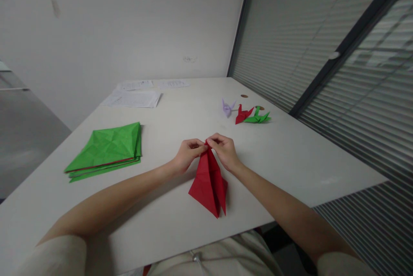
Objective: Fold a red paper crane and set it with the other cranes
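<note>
A partly folded red paper [208, 181] lies on the white table [290, 159] in front of me, its pointed tip facing away. My left hand [188, 153] and my right hand [223, 150] meet at that far tip, both with fingers pinched on the red paper. The paper's wide end points back toward my body.
A stack of creased green sheets [108, 149] lies to the left. Three finished paper cranes stand further back right: a lilac crane [227, 107], a red crane [241, 114] and a green crane [258, 117]. White printed sheets [134, 98] lie at the far left. Window blinds [322, 52] run along the right.
</note>
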Available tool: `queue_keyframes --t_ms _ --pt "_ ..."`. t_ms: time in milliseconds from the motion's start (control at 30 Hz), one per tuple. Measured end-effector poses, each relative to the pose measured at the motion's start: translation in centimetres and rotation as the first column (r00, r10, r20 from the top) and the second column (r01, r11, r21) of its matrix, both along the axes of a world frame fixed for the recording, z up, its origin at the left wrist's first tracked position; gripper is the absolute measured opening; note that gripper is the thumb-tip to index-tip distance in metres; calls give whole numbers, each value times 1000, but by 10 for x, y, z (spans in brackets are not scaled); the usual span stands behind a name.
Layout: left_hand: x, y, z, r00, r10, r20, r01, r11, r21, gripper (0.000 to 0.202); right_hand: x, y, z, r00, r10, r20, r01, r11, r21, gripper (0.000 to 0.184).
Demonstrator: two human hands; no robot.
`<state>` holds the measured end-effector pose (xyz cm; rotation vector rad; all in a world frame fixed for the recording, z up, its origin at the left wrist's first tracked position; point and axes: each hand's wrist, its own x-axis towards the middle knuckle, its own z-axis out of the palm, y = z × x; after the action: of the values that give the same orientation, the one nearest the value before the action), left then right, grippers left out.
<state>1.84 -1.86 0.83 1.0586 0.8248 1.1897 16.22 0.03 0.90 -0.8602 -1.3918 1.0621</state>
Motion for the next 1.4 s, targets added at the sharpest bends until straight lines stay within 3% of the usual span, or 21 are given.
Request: queue_keyframes --t_ms 167,367,500,767,933,1233,1400 --pt "0 0 1 1000 2 -3 -2 1000 -5 28 0 1 -2 1000 -4 9 4 1000 26 13" --pt "0 1 -2 1000 -1 3 1 1000 -1 28 0 1 -3 995 59 -76 -63 997 -52 14" --pt "0 1 -3 1000 8 -5 -8 1000 28 27 0 1 -2 999 33 -38 -34 999 -36 12" --pt "1 -2 1 985 50 -165 -34 994 99 31 0 0 0 1000 -24 -21 23 999 -24 14" --pt "1 -3 2 981 11 -194 10 994 107 39 -1 3 -4 991 24 -135 -38 994 -103 21" --pt "1 -4 5 990 5 -143 -3 1000 16 33 1 5 0 970 100 -223 -150 964 -218 27" --pt "1 -4 6 996 14 -92 -18 999 -47 32 8 7 6 985 142 -96 -157 971 -179 25"
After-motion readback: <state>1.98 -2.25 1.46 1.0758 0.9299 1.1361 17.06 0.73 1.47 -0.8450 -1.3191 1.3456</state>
